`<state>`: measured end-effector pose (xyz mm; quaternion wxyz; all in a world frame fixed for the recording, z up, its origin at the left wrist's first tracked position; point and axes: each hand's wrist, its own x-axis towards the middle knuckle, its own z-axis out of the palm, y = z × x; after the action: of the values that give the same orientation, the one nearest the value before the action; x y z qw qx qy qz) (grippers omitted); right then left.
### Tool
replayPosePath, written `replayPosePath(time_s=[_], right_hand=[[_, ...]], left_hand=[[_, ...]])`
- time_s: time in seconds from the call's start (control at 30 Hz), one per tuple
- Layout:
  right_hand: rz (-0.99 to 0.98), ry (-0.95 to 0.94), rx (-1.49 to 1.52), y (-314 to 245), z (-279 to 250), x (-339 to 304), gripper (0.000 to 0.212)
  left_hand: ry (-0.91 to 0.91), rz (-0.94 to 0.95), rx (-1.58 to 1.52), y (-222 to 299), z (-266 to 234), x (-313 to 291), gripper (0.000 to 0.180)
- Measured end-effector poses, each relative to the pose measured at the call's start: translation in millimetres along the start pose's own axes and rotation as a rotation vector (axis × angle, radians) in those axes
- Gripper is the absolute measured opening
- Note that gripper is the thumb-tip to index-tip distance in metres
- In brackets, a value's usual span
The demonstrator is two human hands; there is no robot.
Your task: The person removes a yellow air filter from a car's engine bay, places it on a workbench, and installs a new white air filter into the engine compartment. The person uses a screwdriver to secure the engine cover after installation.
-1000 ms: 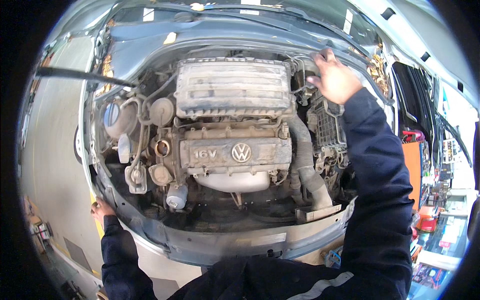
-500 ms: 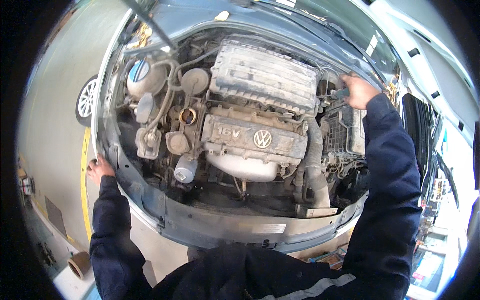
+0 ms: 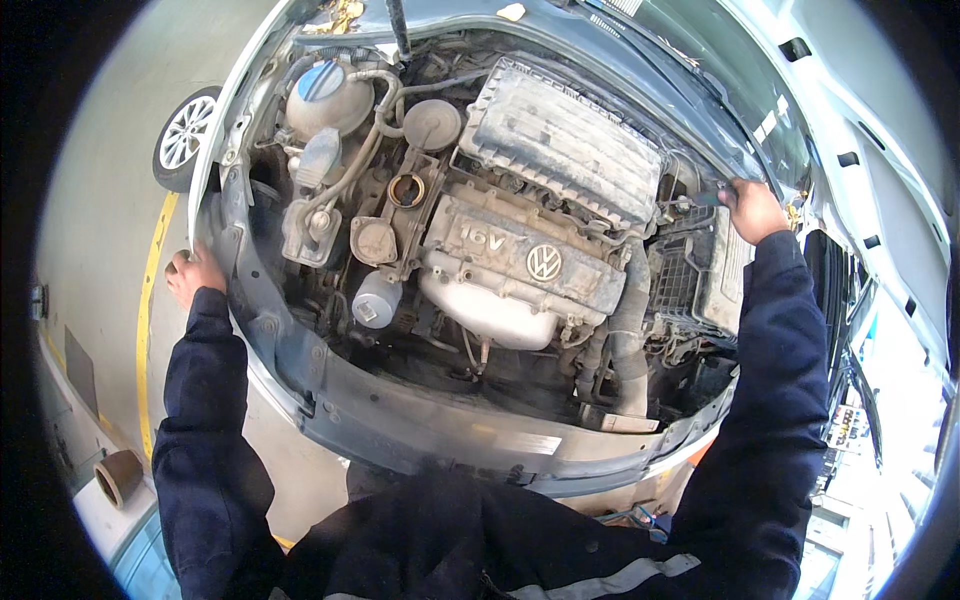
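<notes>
The open engine bay of a car lies before me, with a dusty grey engine cover [image 3: 510,262] at its middle. At the far right, my right hand [image 3: 757,210] is closed round a dark green handle-like object [image 3: 712,196]; its exact kind is unclear. This hand is above the far end of the battery [image 3: 715,280], beside the air filter box [image 3: 565,140]. On the left, my left hand [image 3: 195,276] rests at the outer edge of the fender [image 3: 222,190], fingers loosely bent and apart, holding nothing. An uncapped oil filler opening [image 3: 407,190] shows left of the engine cover.
A coolant tank with a blue cap [image 3: 322,82] and a white oil filter [image 3: 377,300] are on the left. A dark prop rod [image 3: 398,28] rises at the back. The front crossmember [image 3: 400,445] runs near my body. A wheel [image 3: 187,138] stands on the floor beyond the fender.
The view has shifted, so the engine sits tilted and higher. My right hand has moved slightly right with the green object; my left hand stays at the fender.
</notes>
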<state>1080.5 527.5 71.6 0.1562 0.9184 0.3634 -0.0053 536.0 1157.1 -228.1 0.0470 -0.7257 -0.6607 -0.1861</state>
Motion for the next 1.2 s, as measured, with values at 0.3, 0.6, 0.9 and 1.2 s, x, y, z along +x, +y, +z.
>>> replayPosePath(time_s=[0.3,0.6,0.9,1.2], right_hand=[[-0.165,0.024,0.018,-14,-10,-11,0.051],[0.008,-0.027,0.128,-12,-7,8,0.036],[0.141,-0.041,-0.006,25,18,13,0.027],[0.169,0.055,-0.044,-19,2,2,0.034]], left_hand=[[0.011,-0.039,-0.022,1,-4,-2,0.058],[0.053,-0.017,-0.002,-1,-8,-5,0.055],[0.014,0.006,0.007,13,-6,-4,0.058],[0.024,-0.016,-0.037,2,-4,1,0.062]])
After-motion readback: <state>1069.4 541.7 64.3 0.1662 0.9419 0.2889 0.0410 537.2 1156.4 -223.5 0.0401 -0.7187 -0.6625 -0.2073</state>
